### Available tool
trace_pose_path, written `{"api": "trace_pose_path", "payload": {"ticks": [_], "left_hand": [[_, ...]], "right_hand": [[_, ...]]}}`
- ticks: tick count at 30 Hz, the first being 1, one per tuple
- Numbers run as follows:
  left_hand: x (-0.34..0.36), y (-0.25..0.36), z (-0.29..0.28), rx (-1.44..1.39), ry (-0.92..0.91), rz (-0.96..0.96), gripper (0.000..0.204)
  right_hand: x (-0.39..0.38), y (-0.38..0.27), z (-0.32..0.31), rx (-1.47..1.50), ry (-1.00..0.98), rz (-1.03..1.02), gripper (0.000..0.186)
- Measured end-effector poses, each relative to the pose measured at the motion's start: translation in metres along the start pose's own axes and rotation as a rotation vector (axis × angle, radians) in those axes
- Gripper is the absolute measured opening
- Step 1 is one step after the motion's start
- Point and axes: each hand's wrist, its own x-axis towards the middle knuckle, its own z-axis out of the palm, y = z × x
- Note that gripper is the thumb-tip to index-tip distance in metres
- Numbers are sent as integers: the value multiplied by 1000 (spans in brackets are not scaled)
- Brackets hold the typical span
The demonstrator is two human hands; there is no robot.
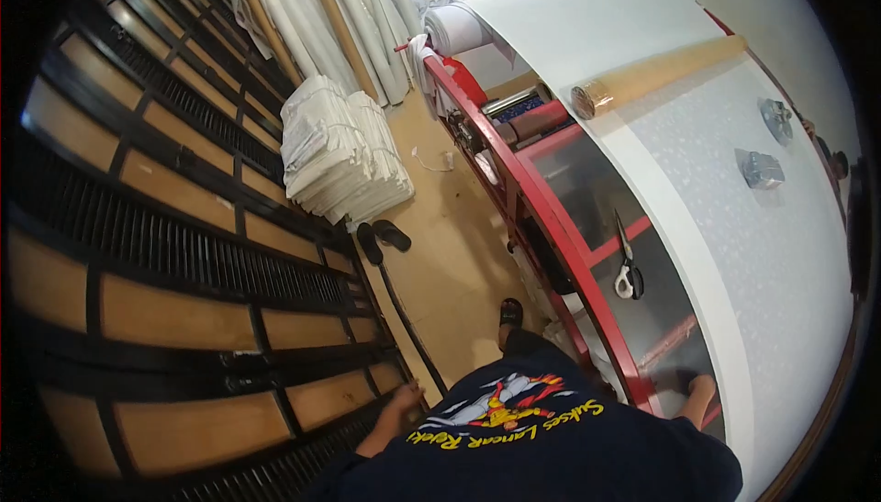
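My left hand [399, 417] hangs low beside my dark shirt, holding nothing that I can make out; its fingers are smeared. On the right, my right hand [701, 399] is at the inner edge of a long white sheet [697, 254], over the glass top of a red-framed table [598, 305]. The fingers of that hand are mostly hidden, so its grip does not show. Scissors [627, 268] with white and black handles lie on the glass ahead of it. The sheet carries a faint speckled pattern and curves along the table's right side.
A brown-wrapped roll [665, 72] and two grey metal blocks [763, 170] rest on the sheet. A white roll [457, 27] sits at the table's far end. Folded white bundles [335, 144], black slippers [391, 236] and leaning rolls [303, 20] stand along the black-framed doors [174, 314].
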Motion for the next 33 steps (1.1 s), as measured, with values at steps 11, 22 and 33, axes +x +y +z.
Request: {"api": "trace_pose_path", "payload": {"ticks": [11, 22, 33], "left_hand": [[153, 270, -222, -262, 405, 280, 53], [276, 643, -387, -80, 484, 1084, 36], [381, 890, -560, 155, 825, 1229, 65]], "right_hand": [[-35, -162, -133, 73, 161, -101, 27], [-165, -350, -210, 828, 782, -2, 59], [-243, -607, -318, 644, 193, -110, 131]]}}
